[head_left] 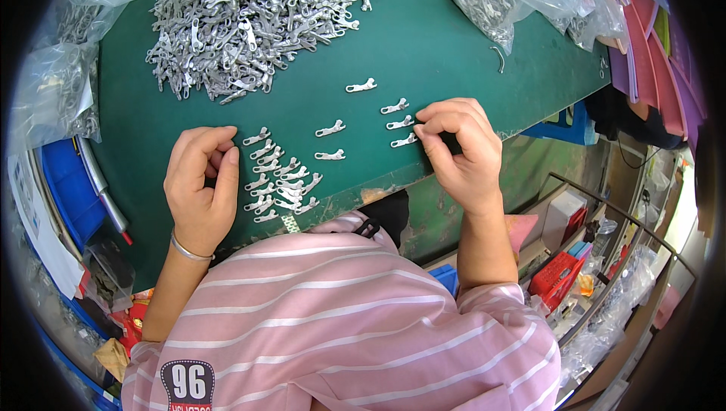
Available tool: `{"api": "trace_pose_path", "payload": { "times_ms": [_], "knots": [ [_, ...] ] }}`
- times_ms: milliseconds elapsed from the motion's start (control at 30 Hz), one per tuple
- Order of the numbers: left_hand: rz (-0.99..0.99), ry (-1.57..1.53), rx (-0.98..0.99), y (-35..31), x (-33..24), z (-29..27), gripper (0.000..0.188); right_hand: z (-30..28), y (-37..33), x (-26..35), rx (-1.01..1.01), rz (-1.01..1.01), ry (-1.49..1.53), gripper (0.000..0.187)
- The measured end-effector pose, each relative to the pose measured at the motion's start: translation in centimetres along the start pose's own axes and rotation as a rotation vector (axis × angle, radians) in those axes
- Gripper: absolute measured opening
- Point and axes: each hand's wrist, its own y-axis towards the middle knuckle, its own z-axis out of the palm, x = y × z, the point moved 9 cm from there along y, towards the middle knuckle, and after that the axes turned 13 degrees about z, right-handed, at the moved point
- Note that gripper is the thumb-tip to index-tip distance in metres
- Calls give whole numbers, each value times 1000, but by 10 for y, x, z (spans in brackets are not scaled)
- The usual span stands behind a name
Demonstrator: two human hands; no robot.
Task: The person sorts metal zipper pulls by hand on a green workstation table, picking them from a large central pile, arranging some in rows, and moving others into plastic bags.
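Small silver metal pieces, which look like zipper sliders with pull tabs, lie on a green table. My left hand (200, 184), with a bracelet on its wrist, is beside a close-set group of sliders (290, 184). Its thumb and index tip are apart, with nothing visible between them. Over to the right, my right hand (463, 152) has thumb and index finger nearly together at the end of one zipper slider (398, 123). That slider lies between two others, in a short column. Three more sliders, one of them a single slider (361, 86), lie spread out between my hands.
A big heap of the same metal pieces (249, 21) covers the far left of the green table (423, 40). Clear plastic bags of parts (484, 3) stand far right, others (64, 86) at left. The table's near edge runs close to my body. Pink folders (646, 55) stand at right.
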Motion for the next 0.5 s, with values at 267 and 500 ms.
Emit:
{"api": "trace_pose_path", "payload": {
  "times_ms": [267,500],
  "knots": [
    [4,-6,-6,0,0,0,23,11,3,-1,32,13,-5,18],
    [8,-3,-7,0,0,0,23,2,5,1,-8,0,17,18]
  ]
}}
